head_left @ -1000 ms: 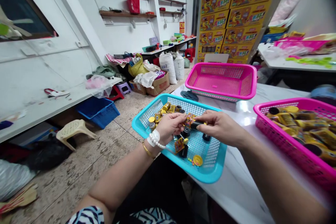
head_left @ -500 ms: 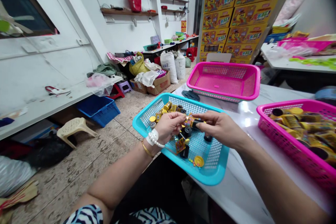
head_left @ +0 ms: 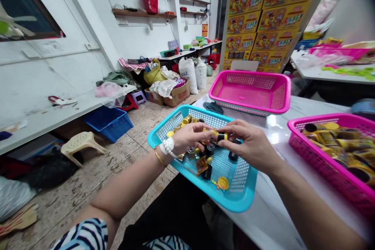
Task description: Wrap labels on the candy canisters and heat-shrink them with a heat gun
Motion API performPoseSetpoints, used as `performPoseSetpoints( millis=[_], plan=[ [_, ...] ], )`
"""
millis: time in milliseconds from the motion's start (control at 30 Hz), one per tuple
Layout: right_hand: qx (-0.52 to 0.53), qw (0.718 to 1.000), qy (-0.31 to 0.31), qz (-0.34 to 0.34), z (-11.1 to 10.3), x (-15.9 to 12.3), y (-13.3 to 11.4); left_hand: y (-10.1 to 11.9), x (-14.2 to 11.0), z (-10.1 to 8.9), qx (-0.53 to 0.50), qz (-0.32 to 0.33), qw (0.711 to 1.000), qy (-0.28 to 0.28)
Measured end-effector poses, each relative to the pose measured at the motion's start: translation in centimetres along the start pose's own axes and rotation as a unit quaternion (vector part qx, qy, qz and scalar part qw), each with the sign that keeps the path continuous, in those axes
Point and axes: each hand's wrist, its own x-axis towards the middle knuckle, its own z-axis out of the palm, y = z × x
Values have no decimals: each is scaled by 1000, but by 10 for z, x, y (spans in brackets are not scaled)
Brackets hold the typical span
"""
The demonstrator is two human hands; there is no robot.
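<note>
Over the blue mesh basket (head_left: 175,166), both hands close on one small black-and-yellow cylinder (head_left: 222,136). My left hand (head_left: 191,136) grips its left end, fingers partly covering it. Thumb and fingers of my right hand (head_left: 244,140) pinch its other end. Beneath them in the basket lie several similar yellow and black cylinders, partly hidden by the hands. An orange printed packet (head_left: 201,165) rests beside a black cylinder (head_left: 208,172). Nearer the front rim is a round yellow cap (head_left: 223,183) with small coloured beads next to it.
A pink basket (head_left: 295,134) full of yellow and black cylinders stands at the right. Behind the blue basket sits another pink basket (head_left: 249,105), with a dark cloth (head_left: 213,107) beside it. Yellow printed boxes (head_left: 244,4) are stacked farther back. A beige stool (head_left: 83,144) stands on the floor.
The held cylinder has turned so its black-and-yellow end faces nearer me. My left hand has shifted slightly right, with its fingers extended further over the cylinder.
</note>
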Motion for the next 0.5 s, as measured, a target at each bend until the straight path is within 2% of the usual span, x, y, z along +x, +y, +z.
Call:
performPoseSetpoints(
  millis=[67, 133, 267, 400, 500],
  plan=[
    [7, 1000, 20, -3, 0, 0, 2, 2, 9, -2, -2, -10, 999, -38],
    [11, 999, 44, -4, -1, 0, 3, 4, 17, 0, -7, 1, 999, -45],
    [-51, 995, 80, -29, 0, 1, 2, 6, 34, 12, 30, 18, 996, -80],
    [-47, 994, 92, -20, 6, 2, 6, 8, 42, 13, 34, -10, 990, -134],
    [-21, 995, 96, -7, 10, 3, 13, 10, 42, 4, 26, -43, 992, -113]
  ],
)
